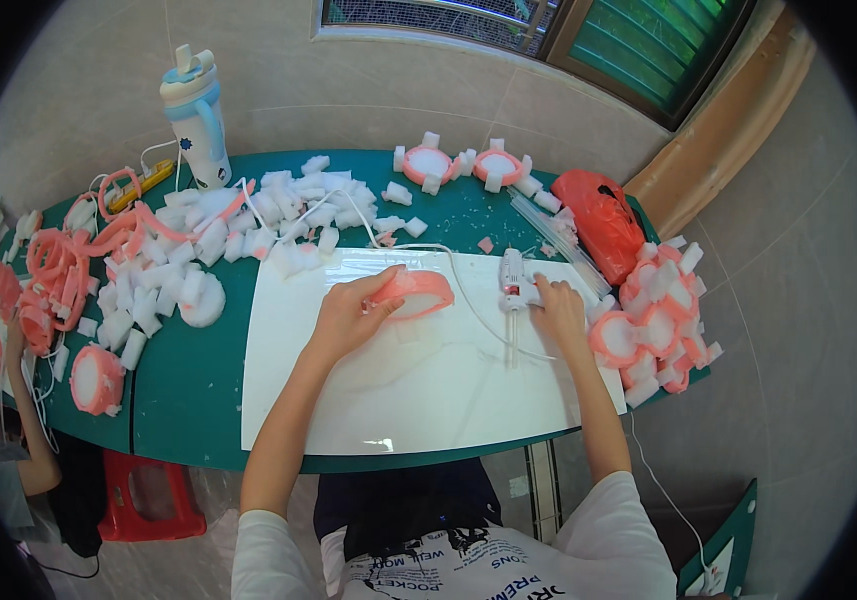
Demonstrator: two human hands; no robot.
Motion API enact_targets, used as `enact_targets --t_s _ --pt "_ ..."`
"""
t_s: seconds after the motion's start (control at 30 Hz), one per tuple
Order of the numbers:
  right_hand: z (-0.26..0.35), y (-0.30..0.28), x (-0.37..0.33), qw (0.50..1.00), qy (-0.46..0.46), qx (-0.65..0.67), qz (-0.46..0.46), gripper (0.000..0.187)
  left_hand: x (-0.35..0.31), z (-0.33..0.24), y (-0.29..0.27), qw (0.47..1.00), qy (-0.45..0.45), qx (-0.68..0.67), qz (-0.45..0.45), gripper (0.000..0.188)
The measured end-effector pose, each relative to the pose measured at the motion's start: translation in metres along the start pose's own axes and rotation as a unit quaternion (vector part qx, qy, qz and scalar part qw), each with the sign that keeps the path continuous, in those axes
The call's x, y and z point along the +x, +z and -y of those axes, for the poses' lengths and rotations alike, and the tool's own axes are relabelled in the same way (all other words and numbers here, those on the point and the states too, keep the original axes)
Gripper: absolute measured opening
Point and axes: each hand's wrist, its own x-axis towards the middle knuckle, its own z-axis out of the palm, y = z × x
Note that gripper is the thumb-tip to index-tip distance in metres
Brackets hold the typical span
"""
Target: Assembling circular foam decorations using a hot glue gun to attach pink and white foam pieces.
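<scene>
My left hand (351,315) grips a pink foam ring with a white padded middle (414,297), held tilted above the white board (349,410). To its right, a white glue gun (514,280) has its nozzle pointing away from me, and a clear glue stick (513,345) sticks out of its near end. My right hand (558,303) is closed at the gun's handle, its fingertips partly hidden. A white cord (469,300) curves over the board between the two hands.
White foam pieces (279,215) and pink foam strips (59,265) heap up at left. Finished-looking pink and white pieces (654,320) pile at right beside a red plastic bag (594,220). A bottle (199,125) stands at the back. Another person's arm (34,430) reaches in at far left.
</scene>
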Motion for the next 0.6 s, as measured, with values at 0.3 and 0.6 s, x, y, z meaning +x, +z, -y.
enact_targets --t_s 0.3,0.6 --pt "0.031 -0.057 -0.032 0.886 0.186 0.423 -0.023 0.023 -0.007 -0.002 -0.001 0.999 0.034 0.003 -0.004 0.042" --pt "0.092 -0.084 -0.054 0.905 -0.096 0.412 -0.030 0.019 -0.003 -0.004 -0.001 1.000 0.022 0.002 -0.014 0.037"
